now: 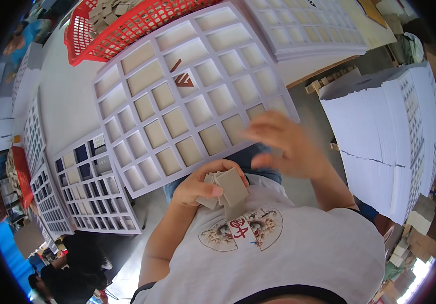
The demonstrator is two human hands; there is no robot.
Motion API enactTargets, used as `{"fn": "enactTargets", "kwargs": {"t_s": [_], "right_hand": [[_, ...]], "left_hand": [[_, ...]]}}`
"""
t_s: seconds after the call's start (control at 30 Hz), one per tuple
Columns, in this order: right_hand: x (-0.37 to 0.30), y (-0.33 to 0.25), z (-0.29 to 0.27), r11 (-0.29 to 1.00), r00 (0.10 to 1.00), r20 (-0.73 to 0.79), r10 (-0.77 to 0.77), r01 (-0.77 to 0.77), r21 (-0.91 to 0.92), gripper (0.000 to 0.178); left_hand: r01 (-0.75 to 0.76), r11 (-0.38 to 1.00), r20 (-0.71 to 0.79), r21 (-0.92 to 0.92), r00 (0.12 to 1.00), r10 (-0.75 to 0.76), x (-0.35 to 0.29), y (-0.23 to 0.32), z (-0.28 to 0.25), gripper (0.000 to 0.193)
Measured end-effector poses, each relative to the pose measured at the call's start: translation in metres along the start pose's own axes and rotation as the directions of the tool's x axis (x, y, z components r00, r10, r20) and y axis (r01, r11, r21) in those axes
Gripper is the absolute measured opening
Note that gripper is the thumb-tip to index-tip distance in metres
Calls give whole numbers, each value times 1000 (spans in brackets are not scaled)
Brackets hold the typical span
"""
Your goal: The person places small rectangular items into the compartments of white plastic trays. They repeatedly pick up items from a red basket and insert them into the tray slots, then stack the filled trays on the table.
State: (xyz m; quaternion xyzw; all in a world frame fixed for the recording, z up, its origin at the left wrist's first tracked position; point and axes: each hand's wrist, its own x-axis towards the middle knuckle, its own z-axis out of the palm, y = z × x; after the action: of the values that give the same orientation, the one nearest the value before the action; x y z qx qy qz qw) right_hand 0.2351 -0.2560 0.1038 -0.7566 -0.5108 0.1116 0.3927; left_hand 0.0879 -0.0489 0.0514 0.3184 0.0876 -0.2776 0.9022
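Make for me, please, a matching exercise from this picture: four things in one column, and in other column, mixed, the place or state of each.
1. Left hand
2. Right hand
3. Red basket
4. White tray

A. Divided into many pockets
B. Holding a small bunch of beige pieces
C. Filled with a heap of loose pieces
D. Blurred, fingers apart

Pairs: 1-B, 2-D, 3-C, 4-A
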Motion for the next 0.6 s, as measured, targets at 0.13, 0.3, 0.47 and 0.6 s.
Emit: {"fn": "enactTargets", "kwargs": {"t_s": [0.13,0.3,0.47,0.6], "right_hand": [[3,-32,19,987,997,61,-40,30,158,42],[-3,-24,21,969,997,-74,-14,32,247,35],[7,23,-29,823,749,-396,532,-347,450,19],[-11,78,-34,761,803,-193,563,-414,499,18]], "left_hand": [[50,999,-107,-16,993,-51,-2,9,3,69],[23,998,-150,-51,988,-30,-5,4,1,67],[-30,996,-19,-86,999,28,-5,1,0,63],[-117,987,-6,-109,993,117,-10,3,-3,60]]}}
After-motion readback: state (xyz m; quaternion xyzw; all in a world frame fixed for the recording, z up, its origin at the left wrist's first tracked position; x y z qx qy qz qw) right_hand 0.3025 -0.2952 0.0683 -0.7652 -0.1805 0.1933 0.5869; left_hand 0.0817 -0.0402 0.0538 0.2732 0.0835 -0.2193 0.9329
